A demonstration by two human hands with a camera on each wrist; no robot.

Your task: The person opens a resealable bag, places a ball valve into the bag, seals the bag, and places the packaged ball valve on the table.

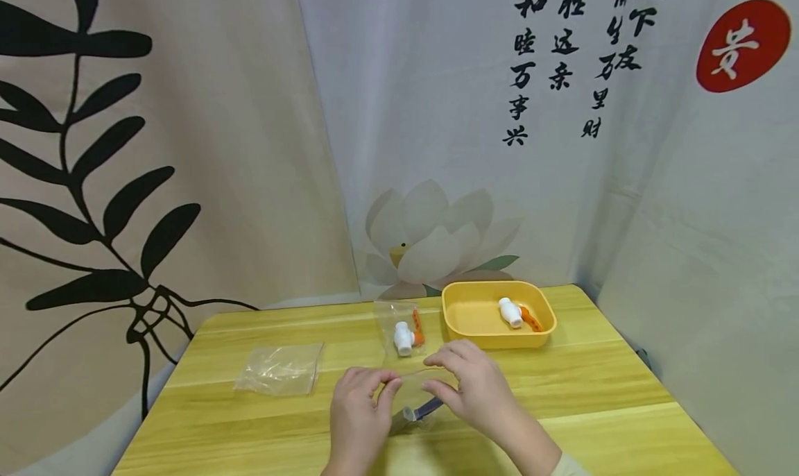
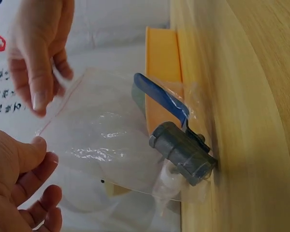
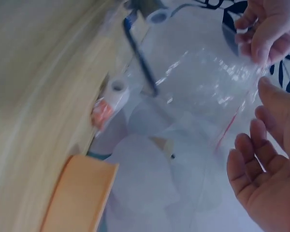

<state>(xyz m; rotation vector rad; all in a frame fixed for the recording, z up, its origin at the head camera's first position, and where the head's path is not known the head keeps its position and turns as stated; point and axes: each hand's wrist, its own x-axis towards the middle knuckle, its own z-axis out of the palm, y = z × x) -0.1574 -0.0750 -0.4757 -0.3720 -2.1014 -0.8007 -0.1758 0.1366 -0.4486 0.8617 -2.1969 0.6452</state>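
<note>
A clear zip bag [image 2: 104, 133] with a red seal line hangs upright just above the table, holding a grey ball valve [image 2: 181, 151] with a blue lever handle [image 2: 162, 99]. My left hand [image 1: 362, 413] pinches one top corner of the bag between thumb and index finger. Close to the other end of the bag's mouth is my right hand [image 1: 477, 393], its fingers spread and loosely bent, without a visible grip on the plastic. In the right wrist view, the valve's body is partly cut off by the frame's top edge.
Behind the hands, a bagged white valve with an orange handle [image 1: 404, 338] lies on the wooden table [image 1: 593, 393]. A yellow tray [image 1: 462, 316] at the back right holds a similar white valve [image 1: 510, 312]. An empty clear bag [image 1: 281, 370] lies to the left.
</note>
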